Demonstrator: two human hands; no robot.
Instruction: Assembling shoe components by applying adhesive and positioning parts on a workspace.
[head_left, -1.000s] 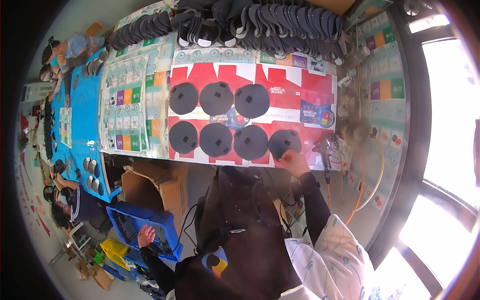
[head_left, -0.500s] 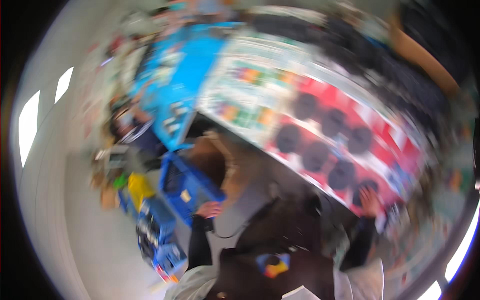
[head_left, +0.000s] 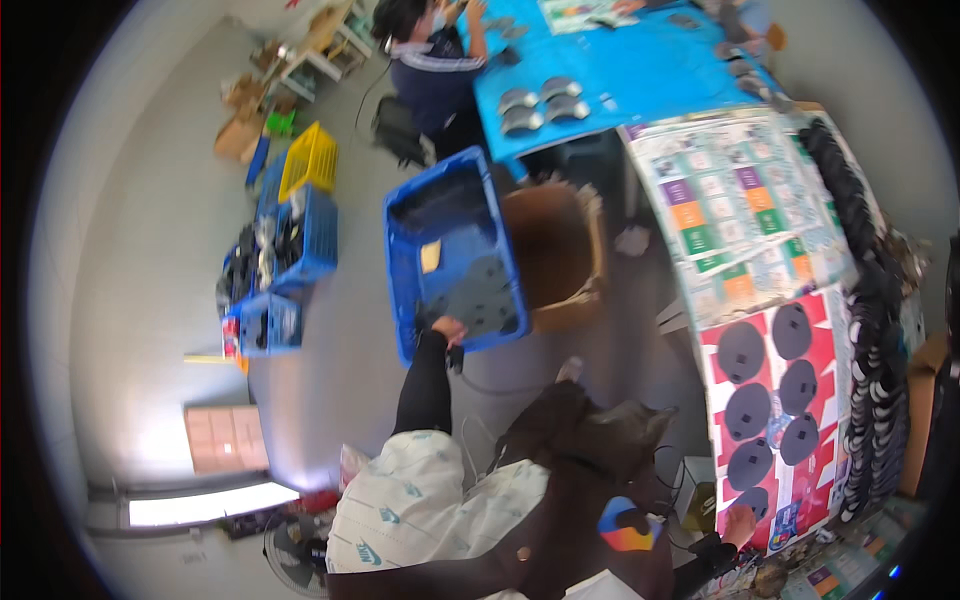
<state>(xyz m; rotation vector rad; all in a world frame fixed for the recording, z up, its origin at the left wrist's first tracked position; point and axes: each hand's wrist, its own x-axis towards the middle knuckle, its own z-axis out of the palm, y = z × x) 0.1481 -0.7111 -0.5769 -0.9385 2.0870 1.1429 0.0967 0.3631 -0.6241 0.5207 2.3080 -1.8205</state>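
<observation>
My left hand point(head_left: 450, 329) reaches into the near end of a blue plastic tub point(head_left: 392, 260), at the edge of some flat dark-grey pieces point(head_left: 482, 295) lying there. Its fingers are too small and partly hidden to show whether they grip one. Off to the right, my right hand point(head_left: 739, 525) rests with fingers stretched out at the near edge of a dark-grey round piece point(head_left: 752, 503). More such round pieces point(head_left: 748, 412), each with a small black mark, lie in two rows on a red-and-white printed sheet point(head_left: 775, 375) on the table.
A brown cardboard box point(head_left: 597, 240) stands against the tub. Long rows of stacked dark pieces point(head_left: 868, 300) line the table's right side. A co-worker point(head_left: 435, 70) sits at a blue-covered table point(head_left: 600, 70). Blue crates point(head_left: 318, 235) and a yellow crate point(head_left: 308, 160) stand on the left floor.
My view has swung left toward the tub, so the table shifts to the right. My left hand has gone from the tub's rim to inside it. The right hand stays by the nearest round piece.
</observation>
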